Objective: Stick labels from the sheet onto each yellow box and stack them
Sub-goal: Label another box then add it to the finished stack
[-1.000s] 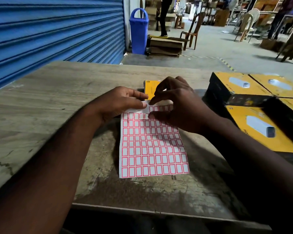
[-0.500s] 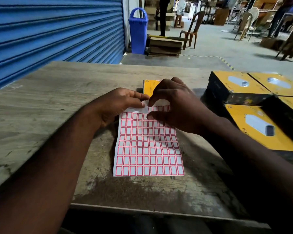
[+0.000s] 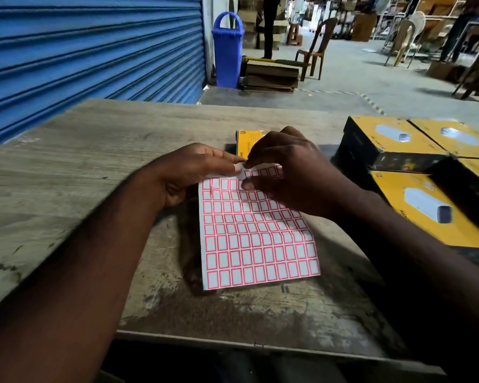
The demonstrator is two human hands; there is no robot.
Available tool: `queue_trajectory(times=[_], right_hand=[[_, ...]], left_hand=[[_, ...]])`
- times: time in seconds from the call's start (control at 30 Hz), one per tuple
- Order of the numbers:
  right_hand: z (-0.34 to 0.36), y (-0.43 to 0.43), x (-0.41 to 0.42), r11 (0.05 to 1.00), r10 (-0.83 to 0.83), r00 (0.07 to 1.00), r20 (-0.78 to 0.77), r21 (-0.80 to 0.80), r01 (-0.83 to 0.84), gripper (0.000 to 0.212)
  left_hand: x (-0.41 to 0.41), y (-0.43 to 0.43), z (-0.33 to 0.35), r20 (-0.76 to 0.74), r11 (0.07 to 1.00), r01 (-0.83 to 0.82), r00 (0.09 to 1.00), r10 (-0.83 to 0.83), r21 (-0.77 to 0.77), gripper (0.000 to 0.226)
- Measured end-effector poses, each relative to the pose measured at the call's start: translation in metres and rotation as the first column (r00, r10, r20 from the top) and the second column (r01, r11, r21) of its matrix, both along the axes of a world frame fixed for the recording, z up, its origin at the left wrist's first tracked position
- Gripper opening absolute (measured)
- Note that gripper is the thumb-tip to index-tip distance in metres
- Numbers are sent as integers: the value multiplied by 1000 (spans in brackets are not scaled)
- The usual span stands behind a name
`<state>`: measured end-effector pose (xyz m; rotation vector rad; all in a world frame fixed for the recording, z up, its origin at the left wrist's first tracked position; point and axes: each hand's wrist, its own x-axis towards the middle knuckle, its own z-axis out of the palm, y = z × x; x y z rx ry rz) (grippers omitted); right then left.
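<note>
Peeling a label looks to be the step in hand: the person is gripping the label sheet (image 3: 255, 239) at its far edge. The left hand (image 3: 194, 172) is pinching that edge between thumb and forefinger. The right hand (image 3: 291, 172), meeting it fingertip to fingertip, is curling its fingers over the top row and closing forefinger and thumb on the sheet there, as if working a label's corner loose. Whether a label is actually coming free is too small to tell. The rest of the sheet is running back from the fingers toward the person, between the two forearms, and is lying on the worn wooden table (image 3: 94, 150). A small yellow box (image 3: 248, 140) is lying just beyond the fingertips, partly hidden behind the right hand. Several larger yellow boxes (image 3: 432, 214) are sitting close together on the outer side of the right forearm, and no label is showing on their tops. Judging from this, the task is in its early part. The next move is likely calling for the left hand to be bracing the sheet while the right is lifting one label clear without tearing it. The right hand would then be carrying it forward to the box just past the fingers and pressing it flat.
</note>
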<state>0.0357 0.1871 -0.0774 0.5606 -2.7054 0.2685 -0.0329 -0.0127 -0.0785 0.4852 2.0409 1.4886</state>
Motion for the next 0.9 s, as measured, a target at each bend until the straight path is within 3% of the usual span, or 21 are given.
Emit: queue_trajectory(times=[0.13, 0.4, 0.9], right_hand=[[-1, 0, 0, 1000, 13, 1000, -7, -18, -13, 37], [2, -1, 3, 1000, 16, 1000, 7, -3, -16, 48], [-3, -6, 3, 999, -51, 999, -17, 7, 51, 32]], left_hand=[[1, -4, 0, 55, 995, 98, 994, -98, -9, 31], [-3, -2, -4, 12, 1000, -19, 1000, 19, 20, 23], [-1, 2, -6, -87, 999, -42, 995, 43, 4, 20]])
